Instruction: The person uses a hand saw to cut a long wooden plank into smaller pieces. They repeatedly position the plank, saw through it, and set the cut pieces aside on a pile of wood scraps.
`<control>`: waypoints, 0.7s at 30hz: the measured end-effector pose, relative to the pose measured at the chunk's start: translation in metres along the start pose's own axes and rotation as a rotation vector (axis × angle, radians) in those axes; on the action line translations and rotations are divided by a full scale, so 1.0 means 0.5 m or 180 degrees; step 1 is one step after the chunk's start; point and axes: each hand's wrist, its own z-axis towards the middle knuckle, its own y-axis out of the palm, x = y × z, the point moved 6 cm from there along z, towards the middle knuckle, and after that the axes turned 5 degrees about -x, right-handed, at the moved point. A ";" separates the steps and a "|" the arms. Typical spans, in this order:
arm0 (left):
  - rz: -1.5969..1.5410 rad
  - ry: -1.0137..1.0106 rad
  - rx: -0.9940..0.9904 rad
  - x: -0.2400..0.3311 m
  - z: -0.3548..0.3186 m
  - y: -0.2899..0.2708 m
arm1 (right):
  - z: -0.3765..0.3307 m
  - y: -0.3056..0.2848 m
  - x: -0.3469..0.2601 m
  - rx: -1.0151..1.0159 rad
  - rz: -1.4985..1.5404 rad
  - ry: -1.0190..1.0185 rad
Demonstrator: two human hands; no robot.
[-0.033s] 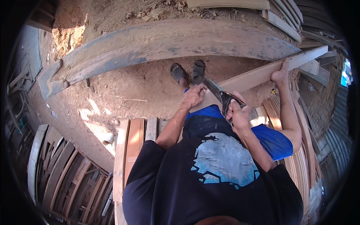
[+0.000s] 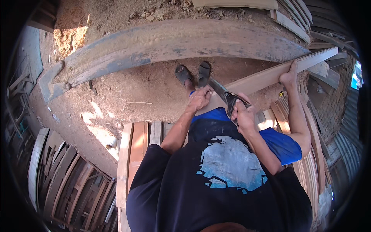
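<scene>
A hand saw (image 2: 232, 101) with a black handle is gripped in my right hand (image 2: 244, 115), its fingers wrapped round the handle. The saw's blade slants forward and left across a long wooden board (image 2: 257, 82). My left hand (image 2: 199, 99) clasps the board's near end, just left of the blade; part of that end is hidden under the fingers. From my lap the board runs up to the right, where my bare right foot (image 2: 288, 79) presses against it. The cut itself is too small to make out.
A large weathered beam (image 2: 166, 42) lies across the ground ahead, beyond a pair of dark sandals (image 2: 204, 73). Stacked planks (image 2: 133, 149) lie beneath and beside me. More timber (image 2: 73, 185) is piled at the lower left, and boards (image 2: 291, 25) lie at the far right.
My right hand and the saw have shifted slightly forward and left along the blade's line. My left hand, the board and my foot stay in place.
</scene>
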 end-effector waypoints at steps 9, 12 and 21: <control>0.0056 0.0087 0.0134 -0.003 0.019 -0.007 | -0.036 -0.002 -0.048 0.0047 -0.0053 0.0020; 0.0026 0.0035 0.0112 -0.015 0.027 -0.001 | -0.043 0.017 -0.068 0.0005 0.0047 -0.0035; 0.0061 0.0061 0.0058 -0.015 0.029 -0.003 | 0.068 0.017 0.000 0.0009 0.0021 0.0068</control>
